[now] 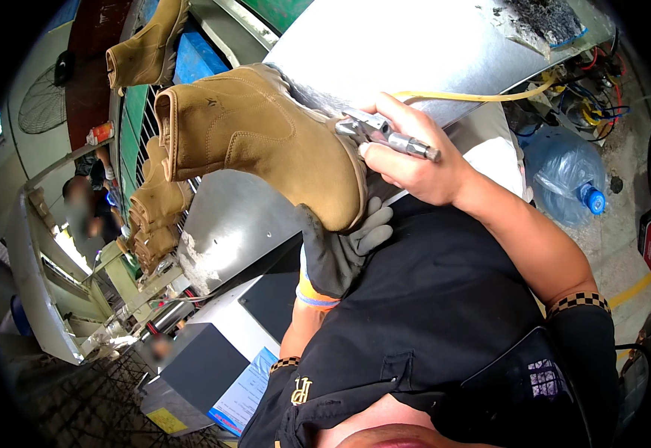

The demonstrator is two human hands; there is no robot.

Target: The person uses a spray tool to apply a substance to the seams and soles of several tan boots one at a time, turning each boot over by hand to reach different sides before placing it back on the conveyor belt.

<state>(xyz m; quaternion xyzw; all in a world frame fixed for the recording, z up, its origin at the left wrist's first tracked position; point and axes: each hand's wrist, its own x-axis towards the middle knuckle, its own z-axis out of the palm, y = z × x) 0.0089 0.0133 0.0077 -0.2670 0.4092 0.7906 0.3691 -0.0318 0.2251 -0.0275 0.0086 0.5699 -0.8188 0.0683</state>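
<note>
A tan ankle boot [265, 142] lies on its side over the metal work table, its shaft to the left and its sole turned away to the upper right. My left hand [340, 257], in a grey-coated glove, cups the toe from below with thumb and fingers around it. Bare, my right hand [430, 164] grips a silver handheld air tool [389, 136]. The tool's front end is at the sole edge near the toe; whether they touch is hard to see. A yellow hose [482, 97] runs off from behind my right hand.
Dark shavings [546, 22] are heaped at the table's [385, 45] far right corner. A big clear plastic bottle [564, 175] lies at right, near tangled wires. Another tan boot [146, 52] is at upper left; several more [157, 198] sit on a rack. People are in the left background.
</note>
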